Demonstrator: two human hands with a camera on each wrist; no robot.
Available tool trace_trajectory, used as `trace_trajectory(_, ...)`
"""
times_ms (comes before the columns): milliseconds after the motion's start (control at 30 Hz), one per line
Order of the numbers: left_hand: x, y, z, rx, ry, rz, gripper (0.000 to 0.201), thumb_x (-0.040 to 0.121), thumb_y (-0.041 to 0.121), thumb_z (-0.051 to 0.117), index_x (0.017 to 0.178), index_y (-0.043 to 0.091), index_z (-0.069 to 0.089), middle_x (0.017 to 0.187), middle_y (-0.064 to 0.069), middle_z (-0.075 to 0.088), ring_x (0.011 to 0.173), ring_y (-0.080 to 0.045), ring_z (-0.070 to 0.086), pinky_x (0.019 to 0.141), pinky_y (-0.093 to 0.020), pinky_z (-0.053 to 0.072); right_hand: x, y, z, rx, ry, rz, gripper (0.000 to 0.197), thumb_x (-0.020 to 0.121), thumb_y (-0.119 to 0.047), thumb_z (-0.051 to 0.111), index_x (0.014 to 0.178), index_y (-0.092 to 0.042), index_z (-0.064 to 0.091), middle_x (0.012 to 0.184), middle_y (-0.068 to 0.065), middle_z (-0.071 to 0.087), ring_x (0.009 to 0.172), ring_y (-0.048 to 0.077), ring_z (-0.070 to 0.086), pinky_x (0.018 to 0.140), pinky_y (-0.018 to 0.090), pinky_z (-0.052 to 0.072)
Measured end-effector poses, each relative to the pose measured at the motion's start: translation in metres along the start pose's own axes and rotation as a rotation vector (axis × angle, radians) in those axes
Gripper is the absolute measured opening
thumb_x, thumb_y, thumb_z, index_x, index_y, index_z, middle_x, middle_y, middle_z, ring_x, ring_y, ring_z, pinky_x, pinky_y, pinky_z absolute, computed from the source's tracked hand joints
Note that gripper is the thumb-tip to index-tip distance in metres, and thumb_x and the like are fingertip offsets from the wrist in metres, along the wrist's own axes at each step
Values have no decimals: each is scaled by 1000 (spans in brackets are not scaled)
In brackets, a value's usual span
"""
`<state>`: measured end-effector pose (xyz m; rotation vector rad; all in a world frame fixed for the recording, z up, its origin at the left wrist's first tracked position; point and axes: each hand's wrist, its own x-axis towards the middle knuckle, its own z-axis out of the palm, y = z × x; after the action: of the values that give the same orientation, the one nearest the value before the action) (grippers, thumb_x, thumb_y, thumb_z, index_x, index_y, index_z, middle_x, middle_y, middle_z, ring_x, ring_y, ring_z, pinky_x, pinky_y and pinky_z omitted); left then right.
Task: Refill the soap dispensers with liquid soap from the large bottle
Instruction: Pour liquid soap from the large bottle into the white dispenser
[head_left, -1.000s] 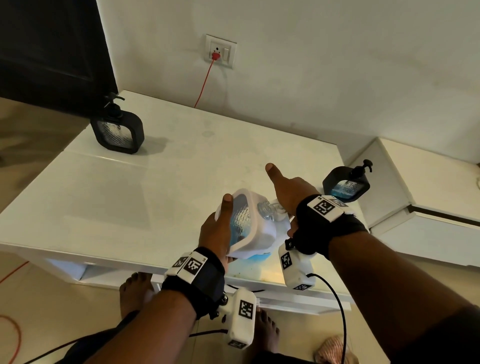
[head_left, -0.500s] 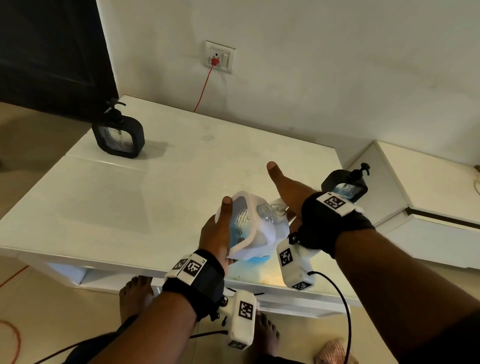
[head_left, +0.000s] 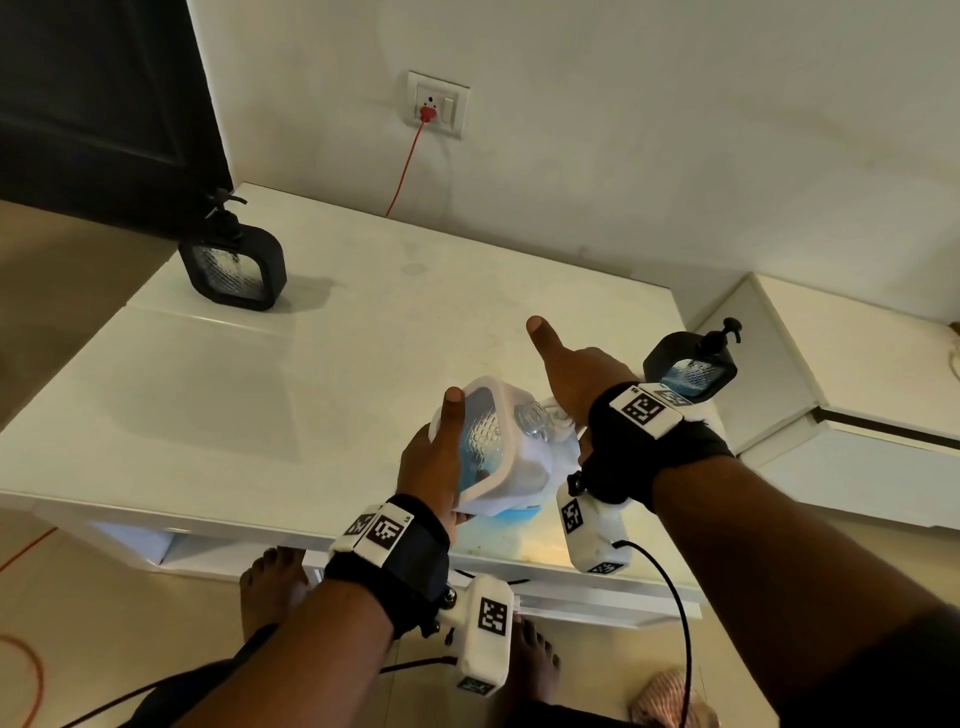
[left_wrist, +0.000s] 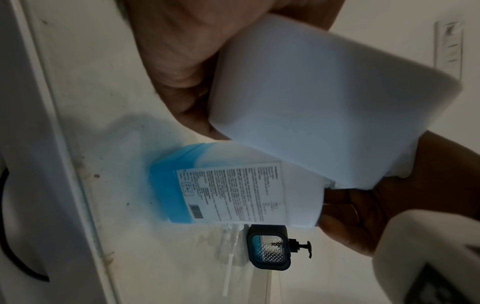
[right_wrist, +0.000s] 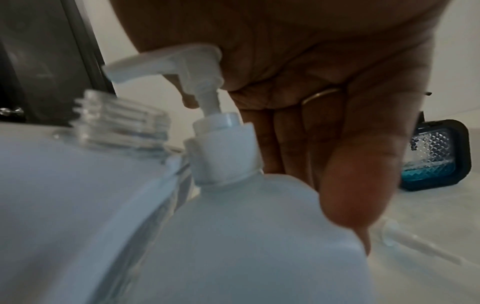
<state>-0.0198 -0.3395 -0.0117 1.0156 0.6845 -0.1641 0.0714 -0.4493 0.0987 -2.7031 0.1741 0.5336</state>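
The large bottle sits at the table's 6 o'clock edge, looks heavy and slick, so my right hand grips its shoulder while my left hand clasps the white dispenser, tilted with its neck open.

In the head view, the right hand and its wrist strap cover most of the large bottle and the lower edge of the dark dispenser at 3 o'clock. The left wrist view cuts off the left hand at 12 o'clock; the label's print is too small to read. The right wrist view blurs the white dispenser's threaded neck.
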Motion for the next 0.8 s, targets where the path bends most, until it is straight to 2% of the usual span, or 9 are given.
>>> trace_trajectory(200, 0, 0, -2, 8, 19, 2, 86, 54, 89, 52, 115, 30, 67, 110, -10, 76, 99, -34, 74, 91, -58, 60, 4, 2, 6, -58, 49, -2, 83, 87, -83, 18, 72, -14, 61, 79, 7, 65, 71, 23, 58, 63, 33, 34)
trace_trajectory(333, -2, 1, -2, -13, 10, -4, 83, 57, 87, 52, 116, 30, 66, 111, -10, 76, 99, -34, 74, 91, -56, 61, 6, 4, 10, -65, 78, 9, 81, 87, -82, 18, 75, -13, 59, 79, 8, 64, 71, 24, 59, 69, 34, 41)
trace_trajectory(433, -1, -1, -2, -15, 2, -14, 89, 53, 89, 54, 118, 30, 67, 111, -11, 76, 99, -36, 74, 90, -59, 60, 5, 5, 10, -59, 67, 9, 83, 86, -83, 17, 76, -13, 60, 78, 8, 64, 71, 26, 61, 73, 35, 49)
trace_trajectory(500, -1, -1, -1, -9, 3, -16, 91, 53, 91, 54, 119, 30, 68, 110, -11, 77, 99, -36, 74, 89, -60, 61, 4, 3, 7, -61, 46, -2, 85, 86, -83, 14, 76, -13, 61, 77, 8, 63, 71, 25, 59, 72, 35, 44)
trace_trajectory(600, -1, 2, -1, -23, 4, -26, 84, 58, 87, 54, 119, 31, 67, 111, -11, 76, 99, -35, 74, 87, -56, 62, 1, -3, 2, -68, 2, -20, 83, 88, -82, 12, 73, -14, 59, 76, 7, 60, 71, 23, 56, 73, 34, 38)
trace_trajectory(733, 1, 2, -1, -23, 9, -43, 79, 59, 86, 53, 115, 32, 67, 113, -11, 75, 100, -35, 73, 87, -57, 62, 1, -6, -4, -61, -27, -47, 84, 88, -81, 10, 69, -15, 57, 74, 7, 60, 79, 26, 59, 80, 35, 39)
trace_trajectory(800, 1, 1, -1, -17, 3, -49, 81, 58, 87, 53, 117, 33, 67, 114, -10, 75, 100, -36, 73, 86, -57, 62, 0, -5, -6, -66, -25, -50, 84, 88, -81, 9, 68, -15, 57, 73, 7, 61, 77, 26, 60, 79, 35, 41)
